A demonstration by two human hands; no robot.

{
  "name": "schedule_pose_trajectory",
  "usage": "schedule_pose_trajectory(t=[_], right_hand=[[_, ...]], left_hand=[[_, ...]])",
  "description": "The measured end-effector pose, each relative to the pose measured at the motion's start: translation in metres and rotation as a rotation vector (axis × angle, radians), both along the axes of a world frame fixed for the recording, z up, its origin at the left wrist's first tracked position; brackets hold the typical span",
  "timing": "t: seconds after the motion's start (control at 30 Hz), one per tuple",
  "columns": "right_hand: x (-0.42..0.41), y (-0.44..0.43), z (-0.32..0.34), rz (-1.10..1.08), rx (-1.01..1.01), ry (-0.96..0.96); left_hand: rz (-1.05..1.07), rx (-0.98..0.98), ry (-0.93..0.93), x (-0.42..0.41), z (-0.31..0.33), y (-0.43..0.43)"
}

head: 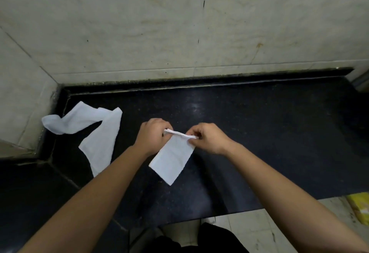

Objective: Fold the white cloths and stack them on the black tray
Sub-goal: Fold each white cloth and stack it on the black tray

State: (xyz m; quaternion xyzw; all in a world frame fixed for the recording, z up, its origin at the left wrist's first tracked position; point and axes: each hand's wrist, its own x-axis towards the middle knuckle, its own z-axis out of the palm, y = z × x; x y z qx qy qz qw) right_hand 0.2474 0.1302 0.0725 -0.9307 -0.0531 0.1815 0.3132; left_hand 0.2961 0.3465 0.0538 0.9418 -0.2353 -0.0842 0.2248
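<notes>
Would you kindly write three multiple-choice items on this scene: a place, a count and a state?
1. Where does the loose cloth lie? A. on the counter, beyond the left hand B. on the floor C. over a forearm
2. How many white cloths show? A. one B. two C. four
3. How is the held cloth? A. balled up B. folded, pinched by both hands C. flat, untouched
Answers: 1A, it lies left of that hand; 2B, one loose, one held; 3B, the right hand pinches its top edge too.

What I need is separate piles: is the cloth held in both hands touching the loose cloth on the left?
Apart. The head view shows black counter between the held cloth and the loose cloth, either side of the left forearm.
</notes>
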Motion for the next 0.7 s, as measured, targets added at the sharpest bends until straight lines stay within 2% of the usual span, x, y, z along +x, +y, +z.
schedule_pose_trajectory(t=[0.13, 0.27, 0.33, 0.47, 0.57, 0.7], right_hand=[[0.009, -0.002, 0.024, -0.075, -0.027, -0.366], [-0.001, 0.000, 0.020, -0.076, -0.015, -0.518], [-0.013, 0.002, 0.000, -0.046, -0.042, -0.468], [-0.047, 0.008, -0.053, 0.111, -0.165, -0.165], [-0.078, 0.015, -0.085, 0.248, -0.223, -0.007], [-0.109, 0.019, -0.109, 0.321, -0.213, -0.046]], left_hand=[[0.105, -0.167, -0.221, 0.013, 0.023, 0.002], [0.114, -0.219, -0.307, 0.001, 0.021, 0.011], [0.090, -0.196, -0.285, -0.017, 0.002, 0.018], [0.005, -0.080, -0.144, -0.069, -0.052, 0.031], [-0.052, -0.018, -0.012, -0.110, -0.088, 0.042], [-0.067, 0.094, 0.141, -0.143, -0.105, 0.048]])
